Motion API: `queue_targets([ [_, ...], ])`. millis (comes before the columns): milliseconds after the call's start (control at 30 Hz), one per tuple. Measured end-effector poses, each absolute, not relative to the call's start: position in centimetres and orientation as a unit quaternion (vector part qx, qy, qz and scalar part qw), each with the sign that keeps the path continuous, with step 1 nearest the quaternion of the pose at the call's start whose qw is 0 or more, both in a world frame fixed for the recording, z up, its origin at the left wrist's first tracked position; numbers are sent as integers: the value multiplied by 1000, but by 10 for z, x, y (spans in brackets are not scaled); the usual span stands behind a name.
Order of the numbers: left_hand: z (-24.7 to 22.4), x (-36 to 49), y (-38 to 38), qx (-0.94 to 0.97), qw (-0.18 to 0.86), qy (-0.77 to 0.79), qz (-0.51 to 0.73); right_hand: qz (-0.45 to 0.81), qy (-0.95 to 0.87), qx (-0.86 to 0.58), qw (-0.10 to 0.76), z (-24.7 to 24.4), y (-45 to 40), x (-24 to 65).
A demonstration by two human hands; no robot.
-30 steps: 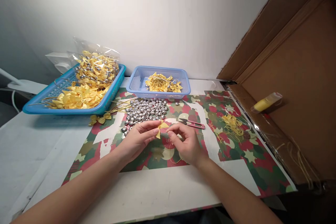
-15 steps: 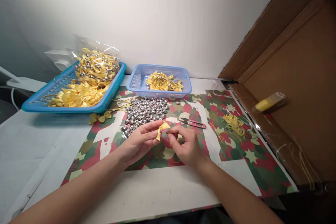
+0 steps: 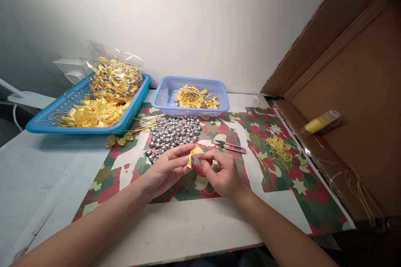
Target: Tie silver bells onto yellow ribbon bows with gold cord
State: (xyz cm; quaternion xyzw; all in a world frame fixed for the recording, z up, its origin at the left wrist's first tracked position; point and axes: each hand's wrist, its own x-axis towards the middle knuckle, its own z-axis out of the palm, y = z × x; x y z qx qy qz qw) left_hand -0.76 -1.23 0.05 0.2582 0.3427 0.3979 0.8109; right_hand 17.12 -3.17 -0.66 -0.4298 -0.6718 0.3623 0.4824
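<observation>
My left hand [image 3: 171, 169] pinches a yellow ribbon bow [image 3: 194, 153] between thumb and fingers, above the patterned paper. Just right of the bow, my right hand [image 3: 221, 171] is closed in a pinch at its edge; whatever thin piece the fingertips hold is too small to make out. Behind my left hand lies a pile of silver bells [image 3: 175, 133]. A pair of pink thread snips [image 3: 232, 147] rests on the paper beyond my right hand.
A blue basket [image 3: 40, 127] at left holds yellow bows and a filled plastic bag [image 3: 117, 73]. Another blue basket [image 3: 159, 96] stands behind the bells. Yellow scraps [image 3: 278, 148] lie at right, near a yellow thread spool [image 3: 321, 122] by the cardboard wall [image 3: 351, 62].
Almost nothing differs. Both hands stay at the bow, with only a very slight shift of the fingers.
</observation>
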Motion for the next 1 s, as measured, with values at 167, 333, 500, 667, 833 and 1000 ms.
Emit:
queue_targets([
  [167,1,-7,-13,252,812,344,398,357,-673,-431,484,-6,-32,171],
  [333,2,-7,-13,246,812,346,400,359,-673,-431,482,-6,-32,171],
  [500,2,-8,-12,249,809,352,399,357,-672,-430,486,-6,-32,171],
  [667,2,-7,-12,251,809,354,397,358,-671,-429,488,-7,-32,171],
  [833,3,-6,-12,251,812,348,396,362,-672,-431,481,-7,-33,171],
  [1000,3,-7,-13,249,813,346,397,346,-677,-426,490,-7,-32,171],
])
